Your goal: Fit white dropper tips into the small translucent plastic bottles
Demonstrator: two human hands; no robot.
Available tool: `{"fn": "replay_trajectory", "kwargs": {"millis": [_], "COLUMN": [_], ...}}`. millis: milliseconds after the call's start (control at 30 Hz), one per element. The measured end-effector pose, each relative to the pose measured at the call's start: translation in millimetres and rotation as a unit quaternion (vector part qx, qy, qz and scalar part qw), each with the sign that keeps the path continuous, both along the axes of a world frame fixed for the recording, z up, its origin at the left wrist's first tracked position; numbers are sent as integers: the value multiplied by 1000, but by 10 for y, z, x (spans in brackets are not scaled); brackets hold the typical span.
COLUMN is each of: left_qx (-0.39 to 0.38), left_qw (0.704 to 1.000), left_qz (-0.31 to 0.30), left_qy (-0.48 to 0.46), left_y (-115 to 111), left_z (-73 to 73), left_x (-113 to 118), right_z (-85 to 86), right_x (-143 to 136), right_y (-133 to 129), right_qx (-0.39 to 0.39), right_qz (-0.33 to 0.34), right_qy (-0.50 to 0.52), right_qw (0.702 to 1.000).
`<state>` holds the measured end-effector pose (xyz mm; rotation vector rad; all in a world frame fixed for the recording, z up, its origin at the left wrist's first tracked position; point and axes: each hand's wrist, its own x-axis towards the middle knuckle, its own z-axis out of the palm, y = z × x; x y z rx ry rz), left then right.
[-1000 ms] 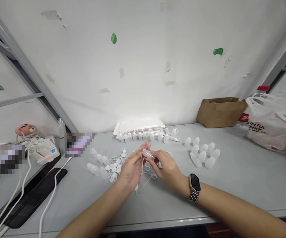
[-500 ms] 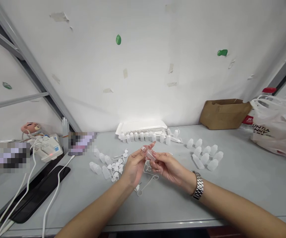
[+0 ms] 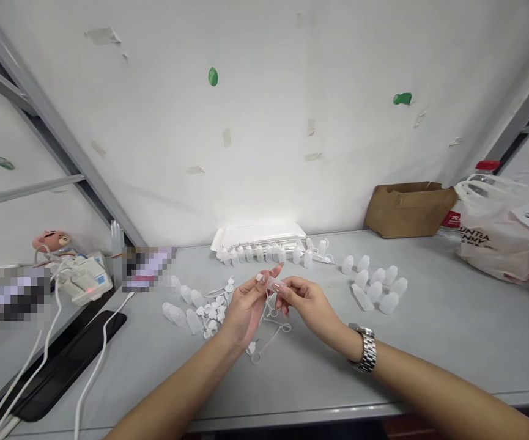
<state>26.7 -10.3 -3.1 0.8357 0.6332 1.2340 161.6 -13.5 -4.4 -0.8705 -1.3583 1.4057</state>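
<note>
Between my two hands, above the middle of the grey table, is a small translucent bottle point(image 3: 273, 283), mostly covered by fingers. My left hand point(image 3: 248, 305) pinches its left end, where a white tip shows. The fingers of my right hand point(image 3: 301, 297) close round its right end. A thin white strap with loops point(image 3: 274, 333) lies on the table below the hands. Left of them is a pile of small white caps point(image 3: 213, 311), with several translucent bottles point(image 3: 194, 320) beside it. Another group of bottles point(image 3: 376, 291) stands and lies to the right.
Behind the hands, a row of small bottles point(image 3: 264, 253) stands before a white packet point(image 3: 259, 233). A cardboard box point(image 3: 411, 211) and a plastic bag point(image 3: 498, 238) are at the back right. Cables, a power strip point(image 3: 87, 280) and a black tray point(image 3: 69, 366) lie left.
The held bottle has turned from a downward slant to nearly level, and my right hand's fingers have shifted over it. The whole view has moved slightly.
</note>
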Motion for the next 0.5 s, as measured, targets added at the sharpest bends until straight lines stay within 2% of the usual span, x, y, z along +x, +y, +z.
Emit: {"fn": "replay_trajectory", "kwargs": {"millis": [100, 167, 333, 500], "left_qx": [5, 12, 25, 36], "left_qw": [1000, 999, 999, 999], "left_qz": [-18, -28, -43, -17], "left_qy": [9, 19, 11, 28], "left_y": [3, 7, 0, -13], "left_z": [40, 68, 114, 127], "left_x": [-20, -31, -41, -45], "right_z": [-16, -10, 62, 95], "right_x": [30, 52, 90, 78], "right_y": [45, 62, 41, 13], "right_qx": [-86, -124, -127, -112], "right_qz": [105, 142, 130, 122], "right_qy": [84, 128, 151, 111], "right_qw": [987, 974, 972, 980]}}
